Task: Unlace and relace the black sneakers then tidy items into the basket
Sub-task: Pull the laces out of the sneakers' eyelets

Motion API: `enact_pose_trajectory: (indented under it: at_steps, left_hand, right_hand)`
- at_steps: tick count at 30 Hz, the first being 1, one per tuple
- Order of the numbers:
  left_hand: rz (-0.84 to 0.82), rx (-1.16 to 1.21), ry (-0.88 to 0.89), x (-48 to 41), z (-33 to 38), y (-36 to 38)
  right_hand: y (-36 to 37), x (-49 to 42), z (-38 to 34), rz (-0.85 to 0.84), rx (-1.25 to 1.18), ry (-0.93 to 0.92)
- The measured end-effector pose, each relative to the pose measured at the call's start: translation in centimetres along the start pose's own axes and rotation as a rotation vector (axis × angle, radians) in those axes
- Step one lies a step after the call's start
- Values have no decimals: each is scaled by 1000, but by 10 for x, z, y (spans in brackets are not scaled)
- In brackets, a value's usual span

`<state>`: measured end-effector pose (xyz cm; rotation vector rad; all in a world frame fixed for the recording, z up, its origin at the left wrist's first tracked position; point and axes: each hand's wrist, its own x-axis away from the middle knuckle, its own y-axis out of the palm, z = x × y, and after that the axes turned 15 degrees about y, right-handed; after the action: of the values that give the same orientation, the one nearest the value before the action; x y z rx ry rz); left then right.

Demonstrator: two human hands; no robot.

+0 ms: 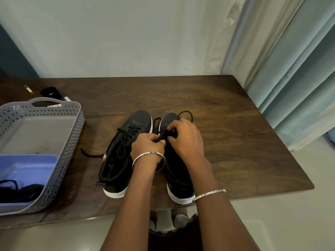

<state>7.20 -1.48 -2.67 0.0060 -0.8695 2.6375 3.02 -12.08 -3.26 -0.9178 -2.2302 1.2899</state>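
Lace [164,133] is being pinched by both my left hand [147,146] and right hand [184,137], directly over one black sneaker [178,180]. I'm seeing the other sneaker [126,140] lying just beside it, basket [72,142] sitting off to its left.

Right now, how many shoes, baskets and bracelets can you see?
Black sneakers: 2
Grey basket: 1
Silver bracelets: 2
Total: 5
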Motion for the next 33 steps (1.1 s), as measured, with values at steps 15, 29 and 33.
enact_pose_trajectory:
  at_steps: [15, 29, 33]
  left_hand:
    - [-8, 64, -8, -3, -7, 1]
    - [-9, 30, -4, -3, -5, 1]
    - [-10, 43, -6, -3, -6, 1]
  right_hand:
    - [-12, -13, 24, -4, -1075, 929]
    - [1, -6, 6, -80, -115, 72]
    - [0, -11, 6, -13, -632, 399]
